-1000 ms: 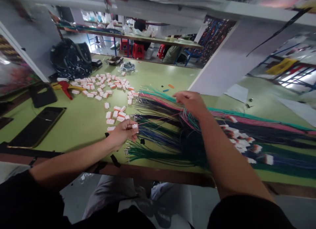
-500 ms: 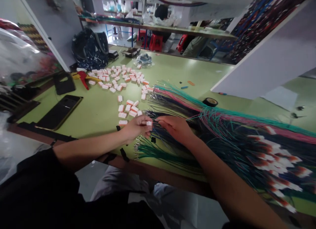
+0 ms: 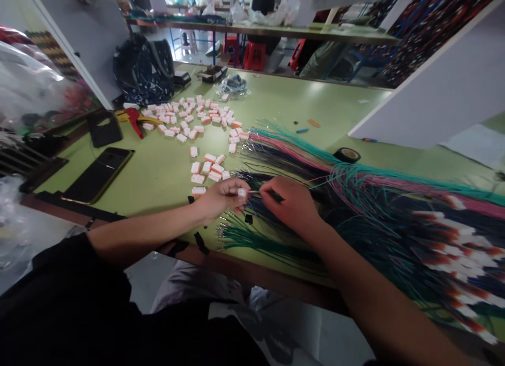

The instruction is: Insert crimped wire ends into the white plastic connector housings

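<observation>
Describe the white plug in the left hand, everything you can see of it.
The white plug is a small, blocky piece that looks like plastic. The left hand grips it and covers part of it, leaving a pale face showing. It is held up over the green table, near the dark wire ends. A thin wire runs from beside it to the right hand; whether the wire is seated inside cannot be told. Its holes are too small to make out.
</observation>
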The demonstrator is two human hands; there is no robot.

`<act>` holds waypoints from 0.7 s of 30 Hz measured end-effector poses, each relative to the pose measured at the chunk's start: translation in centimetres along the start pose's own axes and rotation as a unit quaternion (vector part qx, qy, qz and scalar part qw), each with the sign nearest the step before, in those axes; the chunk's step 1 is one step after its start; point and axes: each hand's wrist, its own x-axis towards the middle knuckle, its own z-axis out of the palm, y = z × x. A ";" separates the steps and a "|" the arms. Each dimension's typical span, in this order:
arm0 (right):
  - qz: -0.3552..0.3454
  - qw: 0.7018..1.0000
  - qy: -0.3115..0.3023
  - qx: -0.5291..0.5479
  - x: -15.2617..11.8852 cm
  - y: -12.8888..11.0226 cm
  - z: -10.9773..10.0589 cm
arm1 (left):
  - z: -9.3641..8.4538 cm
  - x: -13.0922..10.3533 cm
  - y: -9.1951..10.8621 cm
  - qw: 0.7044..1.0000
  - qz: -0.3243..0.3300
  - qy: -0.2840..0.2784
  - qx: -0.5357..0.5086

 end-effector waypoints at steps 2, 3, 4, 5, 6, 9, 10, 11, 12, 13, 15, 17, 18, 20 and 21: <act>-0.006 1.000 -0.003 -0.001 -0.1 0.0 0.1 | 0.0 0.0 0.0 1.000 -0.003 0.002 -0.002; -0.011 1.000 -0.001 0.000 -0.1 0.0 0.1 | 0.0 0.0 0.0 1.000 -0.004 0.002 -0.003; -0.017 1.000 0.004 0.000 -0.1 0.0 0.1 | 0.0 0.0 0.0 1.000 -0.004 0.002 -0.003; -0.022 1.000 0.009 -0.001 -0.1 0.0 0.2 | 0.0 0.0 0.0 1.000 -0.003 0.002 -0.004; -0.027 1.000 0.014 -0.004 -0.2 0.0 0.2 | 0.0 0.0 0.0 1.000 -0.003 0.001 -0.004; -0.041 0.999 0.026 -0.013 -0.3 -0.1 0.4 | 0.0 0.0 -0.1 1.000 -0.006 0.002 -0.008; -0.048 0.998 0.030 -0.013 -0.4 -0.1 0.5 | 0.0 0.0 -0.1 1.000 -0.009 0.003 -0.010; -0.058 0.998 0.034 -0.012 -0.4 -0.1 0.6 | 0.0 0.1 -0.1 1.000 -0.014 0.006 -0.010; -0.068 0.997 0.039 -0.010 -0.5 0.0 0.6 | 0.0 0.1 -0.2 1.000 -0.019 0.010 -0.009; -0.079 0.996 0.043 -0.008 -0.5 0.0 0.7 | 0.0 0.1 -0.2 1.000 -0.024 0.012 -0.006; -0.096 0.994 0.047 -0.006 -0.6 0.1 0.8 | -0.1 0.1 -0.3 0.999 -0.031 0.015 0.003; -0.100 0.994 0.044 -0.006 -0.6 0.2 0.9 | -0.2 0.1 -0.3 0.999 -0.036 0.013 0.013; -0.100 0.994 0.040 -0.007 -0.6 0.2 1.0 | -0.2 0.1 -0.3 0.999 -0.037 0.012 0.017; -0.099 0.995 0.029 -0.008 -0.6 0.3 1.1 | -0.2 0.0 -0.2 0.999 -0.040 0.013 0.020; -0.098 0.995 0.025 -0.007 -0.6 0.3 1.2 | -0.2 -0.1 -0.2 0.999 -0.039 0.012 0.021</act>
